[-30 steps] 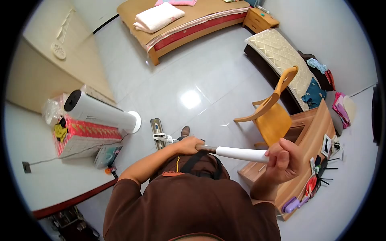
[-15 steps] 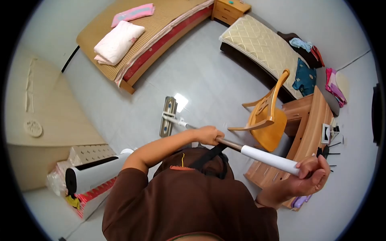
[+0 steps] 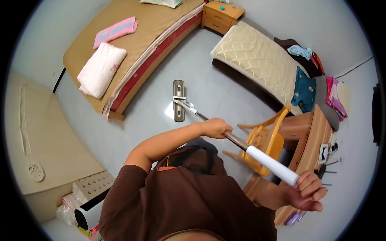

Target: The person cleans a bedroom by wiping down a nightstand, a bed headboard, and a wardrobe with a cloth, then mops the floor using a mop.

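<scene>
The person's left hand (image 3: 217, 128) has its grip closed around the silvery metal pole of a long flat mop (image 3: 236, 140); the right hand (image 3: 309, 190) curls its grip around the end of the white cylindrical handle (image 3: 272, 164). The mop's rectangular grey-brown head (image 3: 179, 114) rests on the pale grey floor (image 3: 150, 106), between a tan-matted wooden bed (image 3: 138, 46) and a cream quilted mattress (image 3: 257, 60).

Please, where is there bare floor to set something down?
Bare floor lies between the bed and the mattress, from the mop head up to the nightstand. It is crowded around the chair, beside the desk.
</scene>
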The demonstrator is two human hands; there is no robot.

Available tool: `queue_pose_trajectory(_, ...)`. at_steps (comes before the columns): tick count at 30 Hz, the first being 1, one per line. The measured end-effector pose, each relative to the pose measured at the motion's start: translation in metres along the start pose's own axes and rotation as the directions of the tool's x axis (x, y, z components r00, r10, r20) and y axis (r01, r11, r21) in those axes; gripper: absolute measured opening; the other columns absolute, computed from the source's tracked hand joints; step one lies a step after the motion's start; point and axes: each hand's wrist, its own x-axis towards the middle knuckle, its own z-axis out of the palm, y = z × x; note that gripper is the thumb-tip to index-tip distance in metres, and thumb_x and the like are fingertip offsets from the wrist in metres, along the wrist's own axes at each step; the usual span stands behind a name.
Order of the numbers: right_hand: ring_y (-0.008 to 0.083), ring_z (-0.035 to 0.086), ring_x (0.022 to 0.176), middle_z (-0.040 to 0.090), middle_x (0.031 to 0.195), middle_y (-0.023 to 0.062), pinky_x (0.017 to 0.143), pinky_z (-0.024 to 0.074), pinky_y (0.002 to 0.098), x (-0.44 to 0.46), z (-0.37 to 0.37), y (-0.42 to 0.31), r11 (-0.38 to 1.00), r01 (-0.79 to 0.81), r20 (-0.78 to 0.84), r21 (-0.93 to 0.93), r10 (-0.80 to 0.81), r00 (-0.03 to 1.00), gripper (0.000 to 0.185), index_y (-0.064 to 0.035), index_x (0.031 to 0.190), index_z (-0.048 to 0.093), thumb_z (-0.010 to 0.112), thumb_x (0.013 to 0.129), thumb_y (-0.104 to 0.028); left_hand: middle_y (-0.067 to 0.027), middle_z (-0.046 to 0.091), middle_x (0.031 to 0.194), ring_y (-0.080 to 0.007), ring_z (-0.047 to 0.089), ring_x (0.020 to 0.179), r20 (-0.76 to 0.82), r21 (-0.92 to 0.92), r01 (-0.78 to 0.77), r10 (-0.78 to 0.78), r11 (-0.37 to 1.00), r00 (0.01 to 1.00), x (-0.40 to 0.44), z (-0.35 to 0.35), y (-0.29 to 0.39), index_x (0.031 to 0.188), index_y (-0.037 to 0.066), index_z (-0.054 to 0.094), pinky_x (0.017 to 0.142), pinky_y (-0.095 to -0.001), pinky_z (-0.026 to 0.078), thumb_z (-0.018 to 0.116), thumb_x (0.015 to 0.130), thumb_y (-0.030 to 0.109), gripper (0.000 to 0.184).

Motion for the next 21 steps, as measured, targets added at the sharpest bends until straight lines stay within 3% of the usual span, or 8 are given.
queue_pose_trajectory(3,0.0064,0.039,0.047,0.045,0.054,-0.0043,0.048,0.0388,0.0211,0.047,-0.021,0.052,0.999,-0.016,0.035,0.031,0.015,0.999,0.031,-0.0136,0.093,0.062,0.06,0.097,-0.044,-0.0111,0.065,0.069,-0.0348,0.064,0.07,0.075,-0.004,-0.004,0.004,1.0,0.997,0.048,-0.057,-0.034,0.091,0.01,0.064,0.064,-0.0457,0.049,0.068,0.076,0.016,0.017)
queue_pose_trajectory(4,0.0062,0.039,0.047,0.045,0.053,-0.0047,0.048,0.0388,0.0215,0.064,-0.027,0.067,1.0,0.01,0.062,0.009,-0.011,0.998,0.032,-0.0098,0.097,0.063,0.059,0.097,-0.042,-0.0113,0.064,0.069,-0.0348,0.064,0.07,0.106,-0.002,-0.008,0.008,1.0,0.994,0.063,-0.076,-0.042,0.091,0.01,0.064,0.065,-0.0456,0.049,0.068,0.076,0.016,0.017)
queue_pose_trajectory(7,0.0101,0.045,0.044,0.052,0.053,-0.0002,0.046,0.0429,0.0242,0.101,-0.043,0.101,0.984,0.036,-0.012,-0.175,-0.039,0.999,0.032,-0.0051,0.099,0.064,0.059,0.098,-0.037,-0.0131,0.065,0.071,-0.0346,0.063,0.072,0.219,-0.025,-0.021,0.026,0.999,0.975,0.104,-0.124,-0.07,0.085,0.009,0.065,0.066,-0.0461,0.049,0.068,0.075,0.017,0.013)
queue_pose_trajectory(10,0.0118,0.047,0.049,0.053,0.055,0.003,0.049,0.0441,0.026,0.133,-0.043,0.13,0.843,0.084,-0.113,-0.531,-0.168,0.979,0.033,0.0019,0.11,0.062,0.059,0.099,-0.029,-0.0131,0.065,0.072,-0.0317,0.062,0.072,0.331,-0.046,-0.033,0.047,0.998,0.943,0.147,-0.165,-0.095,0.08,0.008,0.065,0.066,-0.0446,0.048,0.067,0.074,0.016,0.01)
queue_pose_trajectory(13,0.013,0.049,0.053,0.054,0.058,0.0055,0.052,0.0439,0.026,0.148,-0.061,0.154,0.592,-0.022,-0.132,-0.805,-0.143,0.981,0.035,0.0068,0.117,0.06,0.06,0.098,-0.022,-0.0107,0.065,0.069,-0.0272,0.061,0.067,0.44,-0.038,-0.045,0.057,0.998,0.896,0.188,-0.192,-0.121,0.077,0.007,0.065,0.062,-0.0423,0.047,0.068,0.072,0.014,0.01)
queue_pose_trajectory(14,0.0124,0.049,0.055,0.054,0.062,0.0073,0.054,0.0424,0.025,0.151,-0.066,0.165,0.558,-0.064,-0.165,-0.827,-0.133,0.977,0.032,0.0094,0.118,0.059,0.062,0.095,-0.012,-0.0096,0.064,0.067,-0.0257,0.06,0.065,0.474,-0.038,-0.051,0.063,0.998,0.878,0.201,-0.199,-0.131,0.076,0.006,0.065,0.061,-0.0416,0.046,0.068,0.071,0.014,0.01)
queue_pose_trajectory(18,0.0103,0.045,0.059,0.052,0.069,0.0052,0.056,0.0369,0.0225,0.165,-0.076,0.216,0.466,-0.199,-0.307,-0.862,-0.169,0.937,0.029,0.0108,0.119,0.06,0.061,0.095,-0.004,-0.0065,0.06,0.061,-0.021,0.057,0.057,0.613,-0.083,-0.097,0.128,0.992,0.78,0.257,-0.211,-0.188,0.071,0.005,0.063,0.056,-0.0401,0.044,0.066,0.068,0.013,0.008)
queue_pose_trajectory(21,0.01,0.045,0.054,0.05,0.062,0.0051,0.053,0.0378,0.0197,0.179,-0.07,0.253,0.328,-0.378,-0.465,-0.866,-0.247,0.85,0.029,0.0123,0.119,0.059,0.061,0.093,-0.001,-0.0054,0.058,0.059,-0.0194,0.055,0.056,0.707,-0.111,-0.116,0.161,0.987,0.689,0.285,-0.235,-0.218,0.069,0.005,0.062,0.055,-0.039,0.043,0.065,0.068,0.013,0.008)
